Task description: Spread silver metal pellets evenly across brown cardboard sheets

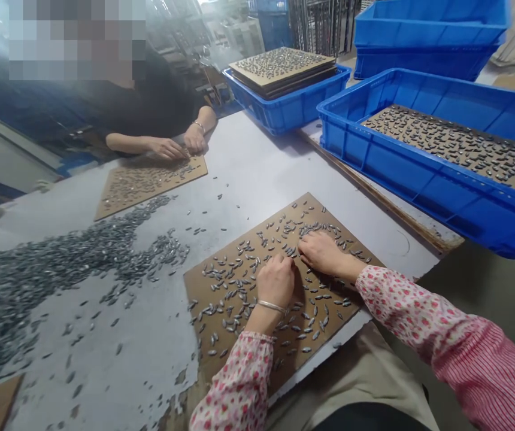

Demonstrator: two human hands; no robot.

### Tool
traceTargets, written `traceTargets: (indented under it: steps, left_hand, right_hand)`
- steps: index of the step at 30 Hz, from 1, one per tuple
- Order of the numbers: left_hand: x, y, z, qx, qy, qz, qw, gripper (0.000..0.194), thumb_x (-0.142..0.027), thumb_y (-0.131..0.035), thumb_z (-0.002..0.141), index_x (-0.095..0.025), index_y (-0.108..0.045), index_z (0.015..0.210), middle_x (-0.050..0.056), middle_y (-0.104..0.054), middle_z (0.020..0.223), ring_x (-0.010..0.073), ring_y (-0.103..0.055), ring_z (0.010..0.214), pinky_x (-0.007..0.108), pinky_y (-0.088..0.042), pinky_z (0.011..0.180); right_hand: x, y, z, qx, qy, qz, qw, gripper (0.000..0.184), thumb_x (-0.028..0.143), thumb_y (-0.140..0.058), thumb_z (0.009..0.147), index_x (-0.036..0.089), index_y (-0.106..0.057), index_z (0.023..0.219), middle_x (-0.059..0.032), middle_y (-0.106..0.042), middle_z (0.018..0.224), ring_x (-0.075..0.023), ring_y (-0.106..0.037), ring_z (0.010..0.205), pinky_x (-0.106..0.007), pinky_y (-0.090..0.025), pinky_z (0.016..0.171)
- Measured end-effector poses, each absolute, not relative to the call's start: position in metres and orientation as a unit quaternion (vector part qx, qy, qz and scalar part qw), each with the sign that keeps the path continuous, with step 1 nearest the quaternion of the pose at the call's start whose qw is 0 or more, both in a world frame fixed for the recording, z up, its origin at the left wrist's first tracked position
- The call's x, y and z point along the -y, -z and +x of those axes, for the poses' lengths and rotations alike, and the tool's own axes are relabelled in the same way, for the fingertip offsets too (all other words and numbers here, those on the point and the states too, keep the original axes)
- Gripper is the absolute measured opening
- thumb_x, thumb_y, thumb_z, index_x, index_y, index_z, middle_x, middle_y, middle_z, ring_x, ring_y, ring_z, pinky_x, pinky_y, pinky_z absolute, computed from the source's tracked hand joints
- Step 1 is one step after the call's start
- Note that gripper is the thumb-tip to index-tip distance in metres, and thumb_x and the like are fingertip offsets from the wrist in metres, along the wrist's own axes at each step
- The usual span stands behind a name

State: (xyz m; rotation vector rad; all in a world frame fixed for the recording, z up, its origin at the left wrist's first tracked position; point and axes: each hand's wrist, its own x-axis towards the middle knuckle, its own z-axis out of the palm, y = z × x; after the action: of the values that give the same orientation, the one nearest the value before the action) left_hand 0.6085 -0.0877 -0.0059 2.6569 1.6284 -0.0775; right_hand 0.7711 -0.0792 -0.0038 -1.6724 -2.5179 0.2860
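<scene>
A brown board (284,365) lies on the white-covered table, strewn with small grey metal pieces (215,308), pointed at the ends. My left hand (276,280), a bracelet at its wrist, rests over the board's middle with its fingers curled down. Just to the right and slightly farther off, my right hand (319,251) has its fingers bent together among a denser cluster of the pieces. Both sets of fingertips are close to the board, and whatever they pinch is hidden or too small to name.
A large heap of grey pieces (51,275) spreads across the table's left. Opposite, a co-worker's hands (181,146) work over another board (150,194). At right stand a blue crate (374,149) holding a covered board and a blue crate (275,114) with stacked boards.
</scene>
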Motion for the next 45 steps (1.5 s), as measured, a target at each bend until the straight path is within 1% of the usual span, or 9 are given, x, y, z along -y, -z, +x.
traceTargets:
  steps: [4,10,17,24,28,33,36,41,45]
  left_hand:
    - [0.091,0.004,0.603,-0.512,0.042,0.858,0.014,0.022,-0.024,-0.04,0.091,-0.021,-0.061,0.091,0.006,-0.061,0.093,0.0188,-0.058,0.089,0.028,-0.041,0.07]
    - [0.095,0.003,0.598,-0.5,0.035,0.865,0.024,0.022,-0.028,-0.041,0.092,-0.022,-0.062,0.09,0.006,-0.061,0.092,0.0192,-0.057,0.09,0.029,-0.041,0.071]
    - [0.107,0.003,0.597,-0.477,0.007,0.879,0.023,0.023,-0.023,-0.042,0.09,-0.021,-0.064,0.084,0.007,-0.063,0.087,0.0196,-0.057,0.087,0.03,-0.041,0.073]
    - [0.102,0.008,0.579,-0.512,-0.033,0.851,0.113,0.025,-0.032,-0.043,0.091,-0.024,-0.066,0.092,0.004,-0.064,0.094,0.0161,-0.059,0.088,0.026,-0.043,0.072]
    - [0.089,-0.003,0.581,-0.567,-0.028,0.819,0.086,0.023,-0.032,-0.045,0.09,-0.024,-0.066,0.098,0.004,-0.064,0.096,0.0167,-0.059,0.085,0.025,-0.042,0.066]
    - [0.083,0.0,0.594,-0.544,0.014,0.838,0.041,0.027,-0.027,-0.04,0.092,-0.022,-0.067,0.087,0.006,-0.063,0.092,0.0178,-0.058,0.087,0.027,-0.042,0.069]
    - [0.083,0.01,0.594,-0.518,0.012,0.855,0.018,0.027,-0.027,-0.039,0.092,-0.022,-0.065,0.088,0.007,-0.062,0.091,0.0189,-0.057,0.089,0.028,-0.041,0.07]
    - [0.084,0.014,0.593,-0.481,-0.011,0.876,-0.011,0.025,-0.029,-0.038,0.093,-0.021,-0.062,0.091,0.008,-0.061,0.092,0.0198,-0.056,0.088,0.03,-0.039,0.071]
    - [0.084,0.005,0.599,-0.452,-0.03,0.891,-0.014,0.027,-0.025,-0.035,0.094,-0.019,-0.06,0.089,0.007,-0.062,0.085,0.0191,-0.057,0.08,0.03,-0.038,0.069]
  right_hand:
    - [0.083,-0.002,0.773,0.842,-0.109,-0.526,0.049,0.021,0.02,-0.045,0.093,0.015,-0.064,0.089,-0.0104,-0.065,0.095,-0.0196,-0.053,0.091,-0.03,-0.034,0.076]
    - [0.086,0.005,0.782,0.851,-0.148,-0.5,0.069,0.011,0.022,-0.054,0.088,0.018,-0.064,0.088,-0.0064,-0.066,0.094,-0.0188,-0.055,0.092,-0.029,-0.032,0.074]
    - [0.083,0.006,0.778,0.852,-0.171,-0.49,0.071,0.008,0.021,-0.058,0.085,0.019,-0.066,0.086,-0.0057,-0.067,0.093,-0.018,-0.057,0.088,-0.027,-0.033,0.07]
    - [0.077,0.012,0.779,0.851,-0.18,-0.484,0.098,0.011,0.026,-0.058,0.087,0.021,-0.068,0.086,-0.0034,-0.067,0.09,-0.0164,-0.057,0.083,-0.026,-0.032,0.065]
    - [0.07,0.015,0.766,0.846,-0.146,-0.501,0.107,0.014,0.027,-0.054,0.09,0.019,-0.065,0.092,-0.006,-0.063,0.095,-0.0165,-0.055,0.086,-0.026,-0.033,0.065]
    - [0.069,0.011,0.755,0.849,-0.108,-0.512,0.071,0.016,0.021,-0.049,0.092,0.015,-0.062,0.088,-0.0089,-0.062,0.094,-0.0182,-0.054,0.088,-0.028,-0.036,0.068]
    - [0.071,0.005,0.765,0.852,-0.113,-0.506,0.066,0.016,0.021,-0.048,0.092,0.015,-0.062,0.089,-0.0091,-0.064,0.093,-0.0186,-0.055,0.089,-0.029,-0.037,0.072]
    - [0.079,-0.003,0.8,0.811,-0.186,-0.538,0.134,0.015,0.02,-0.049,0.092,0.016,-0.064,0.093,-0.0071,-0.066,0.093,-0.0167,-0.058,0.088,-0.027,-0.039,0.076]
    - [0.086,-0.002,0.825,0.806,-0.234,-0.516,0.171,0.015,0.015,-0.051,0.089,0.016,-0.066,0.091,-0.0061,-0.066,0.093,-0.0156,-0.058,0.088,-0.027,-0.04,0.078]
